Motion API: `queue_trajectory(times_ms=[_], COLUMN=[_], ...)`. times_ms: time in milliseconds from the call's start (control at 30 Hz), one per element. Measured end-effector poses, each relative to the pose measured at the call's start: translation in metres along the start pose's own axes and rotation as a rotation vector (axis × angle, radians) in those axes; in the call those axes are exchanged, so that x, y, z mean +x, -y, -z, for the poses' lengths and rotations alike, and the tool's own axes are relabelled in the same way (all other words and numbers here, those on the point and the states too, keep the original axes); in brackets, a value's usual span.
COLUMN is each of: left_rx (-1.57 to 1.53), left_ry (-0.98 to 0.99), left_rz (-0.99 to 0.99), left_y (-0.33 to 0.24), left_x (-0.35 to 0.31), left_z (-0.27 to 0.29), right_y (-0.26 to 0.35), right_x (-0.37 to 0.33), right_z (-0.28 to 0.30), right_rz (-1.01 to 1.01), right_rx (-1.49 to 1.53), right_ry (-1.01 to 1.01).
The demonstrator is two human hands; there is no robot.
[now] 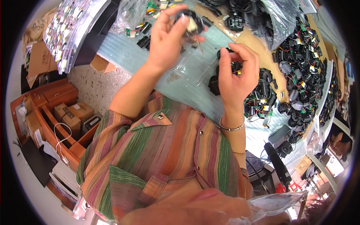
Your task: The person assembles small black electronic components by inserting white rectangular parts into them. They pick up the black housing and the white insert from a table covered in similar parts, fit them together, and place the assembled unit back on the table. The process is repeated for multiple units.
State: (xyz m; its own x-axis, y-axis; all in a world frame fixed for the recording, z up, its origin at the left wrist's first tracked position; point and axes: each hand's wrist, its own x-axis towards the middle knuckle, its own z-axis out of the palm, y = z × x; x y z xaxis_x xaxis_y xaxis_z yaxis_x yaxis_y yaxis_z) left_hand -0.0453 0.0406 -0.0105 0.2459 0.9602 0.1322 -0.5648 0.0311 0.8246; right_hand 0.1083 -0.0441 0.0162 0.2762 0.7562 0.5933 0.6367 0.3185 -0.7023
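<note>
Up over the work mat, my left hand (167, 41) is closed around a black rounded casing (197, 22). A pale block sits on the casing, and thin reddish wires hang from it. To the right, my right hand (242, 73) pinches a small black piece (221, 53) between thumb and fingers; its exact kind is not clear. The two hands are apart. Below them lies a clear plastic tray (193, 67) on the pale blue-green mat (174, 90), with a small scatter of screw-like bits (173, 77) beside it. Black parts partly show behind my right hand.
Heaps of black casings with green boards and wires (300, 78) cover the right side. Clear plastic bags (279, 20) stand at the back, near a rack of small parts (71, 30) at the left. A black corded tool (277, 163) hangs at the lower right, opposite a wooden drawer unit (56, 93).
</note>
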Motion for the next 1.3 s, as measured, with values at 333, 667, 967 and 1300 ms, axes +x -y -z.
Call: queue_trajectory(times_ms=[333,667,967,1300], left_rx=[0.156,0.135,0.162,0.206], left_ry=[0.006,-0.022,-0.034,-0.166], left_rz=[-0.186,-0.269,-0.297,-0.206], left_y=[-0.03,-0.023,-0.018,-0.029], left_x=[0.028,0.019,0.024,0.014], left_z=[0.018,0.028,0.029,0.027], right_y=[-0.002,0.001,0.001,-0.008], right_x=[-0.019,-0.026,-0.01,-0.015], right_z=[-0.031,-0.033,-0.073,-0.061], right_rz=[0.008,0.074,0.083,-0.088], right_rx=[-0.2,-0.121,-0.376,0.071], right_ry=[0.629,0.812,0.66,0.49])
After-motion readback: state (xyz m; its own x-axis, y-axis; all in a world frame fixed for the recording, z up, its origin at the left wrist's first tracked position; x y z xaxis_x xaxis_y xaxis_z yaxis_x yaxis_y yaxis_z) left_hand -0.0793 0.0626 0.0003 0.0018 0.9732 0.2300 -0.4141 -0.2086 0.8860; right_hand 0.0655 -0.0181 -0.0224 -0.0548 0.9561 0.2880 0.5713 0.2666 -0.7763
